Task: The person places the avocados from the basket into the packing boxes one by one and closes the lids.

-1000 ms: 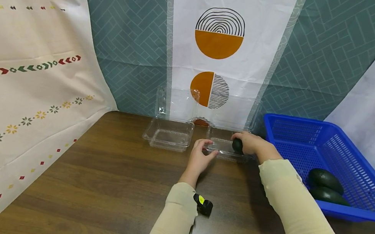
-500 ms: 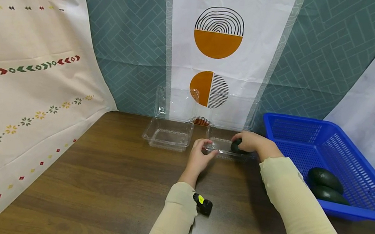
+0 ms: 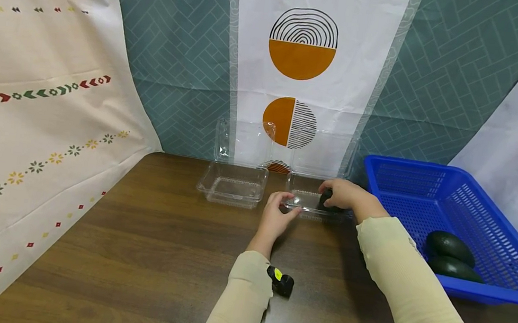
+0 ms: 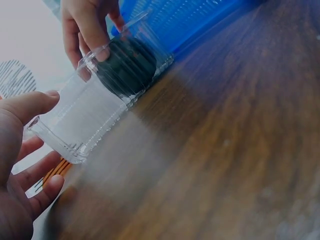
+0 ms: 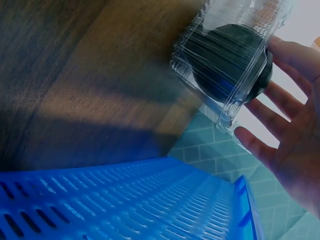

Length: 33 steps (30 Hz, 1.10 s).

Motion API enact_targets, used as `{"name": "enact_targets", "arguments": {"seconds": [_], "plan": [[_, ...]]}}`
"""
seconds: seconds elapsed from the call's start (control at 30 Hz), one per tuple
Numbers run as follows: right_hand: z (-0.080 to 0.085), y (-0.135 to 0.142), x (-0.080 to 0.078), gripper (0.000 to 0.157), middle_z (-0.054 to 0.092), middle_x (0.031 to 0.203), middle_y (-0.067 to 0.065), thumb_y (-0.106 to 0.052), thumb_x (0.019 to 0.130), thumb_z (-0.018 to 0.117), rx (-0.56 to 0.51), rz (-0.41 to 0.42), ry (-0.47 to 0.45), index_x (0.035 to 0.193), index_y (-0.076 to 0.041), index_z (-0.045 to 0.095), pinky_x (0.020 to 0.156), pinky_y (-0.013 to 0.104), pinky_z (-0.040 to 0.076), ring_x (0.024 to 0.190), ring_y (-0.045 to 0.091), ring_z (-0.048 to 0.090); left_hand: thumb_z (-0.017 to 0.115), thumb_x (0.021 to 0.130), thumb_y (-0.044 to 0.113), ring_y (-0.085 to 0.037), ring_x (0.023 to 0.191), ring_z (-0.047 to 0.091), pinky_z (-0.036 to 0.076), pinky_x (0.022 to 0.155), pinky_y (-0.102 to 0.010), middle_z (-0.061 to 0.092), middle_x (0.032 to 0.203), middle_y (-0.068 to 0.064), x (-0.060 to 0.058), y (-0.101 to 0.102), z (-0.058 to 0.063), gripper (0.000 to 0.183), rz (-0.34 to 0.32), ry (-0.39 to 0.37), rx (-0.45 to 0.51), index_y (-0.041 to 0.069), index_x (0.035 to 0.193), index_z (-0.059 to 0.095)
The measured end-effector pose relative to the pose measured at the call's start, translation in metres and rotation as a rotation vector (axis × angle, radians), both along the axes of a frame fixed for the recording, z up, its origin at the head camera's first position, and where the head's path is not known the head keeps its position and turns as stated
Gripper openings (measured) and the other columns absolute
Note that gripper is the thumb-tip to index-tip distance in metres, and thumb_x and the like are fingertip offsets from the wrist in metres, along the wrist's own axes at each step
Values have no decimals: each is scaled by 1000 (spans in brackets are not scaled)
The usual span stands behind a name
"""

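A dark green avocado lies in the right end of the clear plastic clamshell box, whose lid stands raised. My right hand holds the avocado from above, thumb on the near side and fingers on the far side. In the right wrist view the avocado shows through the box wall. My left hand is at the box's left end, thumb and fingers spread on either side of its corner. Whether its fingertips touch the plastic is hard to tell.
A second clear clamshell box, lid up, stands to the left. On the right is a blue plastic basket with two dark green avocados inside. Patterned cloths hang behind and beside the wooden table.
The avocado has gone from upright in my right hand to lying lower in the box. My right fingers shifted slightly on it; my left hand has stayed put.
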State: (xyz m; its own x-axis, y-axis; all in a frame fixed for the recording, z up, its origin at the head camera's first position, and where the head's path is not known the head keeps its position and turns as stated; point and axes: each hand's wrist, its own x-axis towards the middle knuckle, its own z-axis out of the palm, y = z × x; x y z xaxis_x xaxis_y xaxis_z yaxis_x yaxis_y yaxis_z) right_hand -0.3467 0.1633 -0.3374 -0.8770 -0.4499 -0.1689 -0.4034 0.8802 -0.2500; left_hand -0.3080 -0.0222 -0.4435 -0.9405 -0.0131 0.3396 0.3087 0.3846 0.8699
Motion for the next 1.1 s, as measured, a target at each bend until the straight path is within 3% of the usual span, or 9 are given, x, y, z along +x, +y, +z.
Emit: {"name": "enact_targets", "arguments": {"seconds": [0.77,1.1], "plan": [[-1,0,-4,41,55,119,24,-16,82,67,-55,4,-10,120,-2,58,97,52,35,113,40,48,74,80,21,-20,94,52,44,82,-31,51,114,-6,-1,0,1,33,-1,15,15,9,107,61],[19,12,-3,44,50,127,25,-15,84,64,-89,-30,0,124,-2,55,96,53,35,117,42,45,74,80,21,-23,96,53,44,82,-32,51,115,-7,-1,0,0,35,-4,9,20,7,109,61]]}}
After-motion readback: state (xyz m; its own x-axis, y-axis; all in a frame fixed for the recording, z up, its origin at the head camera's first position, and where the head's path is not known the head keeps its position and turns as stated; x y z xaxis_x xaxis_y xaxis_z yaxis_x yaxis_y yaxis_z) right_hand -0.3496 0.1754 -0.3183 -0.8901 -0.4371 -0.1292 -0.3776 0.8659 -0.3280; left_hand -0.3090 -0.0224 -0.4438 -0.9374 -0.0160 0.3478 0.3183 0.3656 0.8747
